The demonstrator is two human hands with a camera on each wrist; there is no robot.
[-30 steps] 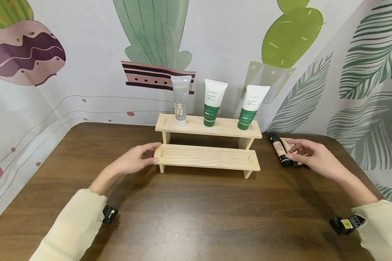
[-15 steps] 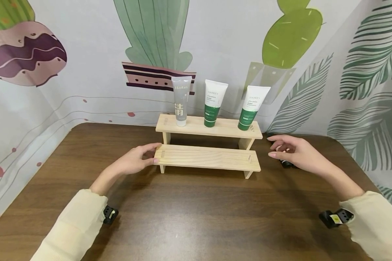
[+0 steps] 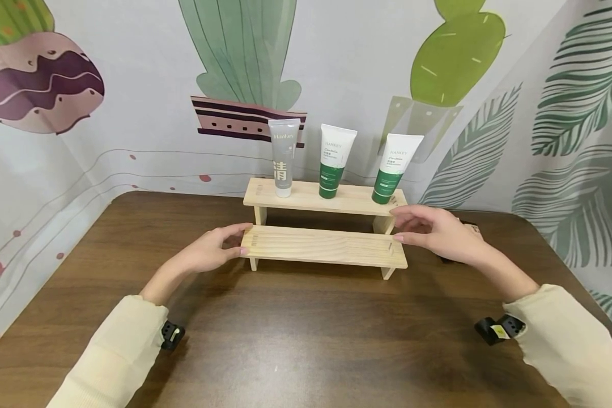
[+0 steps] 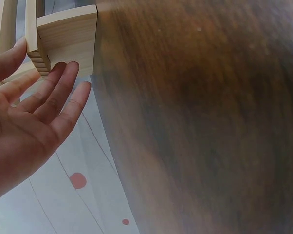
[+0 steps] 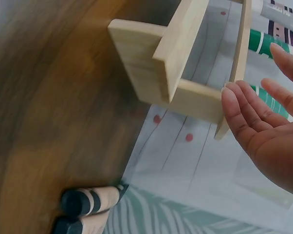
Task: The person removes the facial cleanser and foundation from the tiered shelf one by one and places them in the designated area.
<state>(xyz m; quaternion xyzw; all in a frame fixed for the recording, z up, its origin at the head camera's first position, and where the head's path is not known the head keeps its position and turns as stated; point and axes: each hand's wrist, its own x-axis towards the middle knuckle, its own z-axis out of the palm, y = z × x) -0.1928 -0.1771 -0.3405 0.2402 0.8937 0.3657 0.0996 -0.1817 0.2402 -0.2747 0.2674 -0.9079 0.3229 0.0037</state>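
A two-tier wooden stand (image 3: 326, 245) has three upright tubes on its upper tier: a grey one (image 3: 283, 158) at left, and two white-and-green ones, one in the middle (image 3: 336, 161) and one at right (image 3: 395, 170). My left hand (image 3: 206, 249) pinches the lower tier's left end between thumb and index finger; in the left wrist view the other fingers of that hand (image 4: 34, 112) extend beside the end panel (image 4: 71, 41). At the stand's right end is my right hand (image 3: 438, 232), holding nothing, its fingers relaxed. Whether it touches the wood I cannot tell.
Dark-capped beige tubes (image 5: 105, 197) lie on the brown table (image 3: 296, 340) right of the stand, partly hidden by the right hand in the head view. Behind the table hangs a patterned cloth (image 3: 352, 68).
My right hand has moved left from above the lying tubes to the stand's right end, empty. My left hand has stayed at the lower tier's left end.
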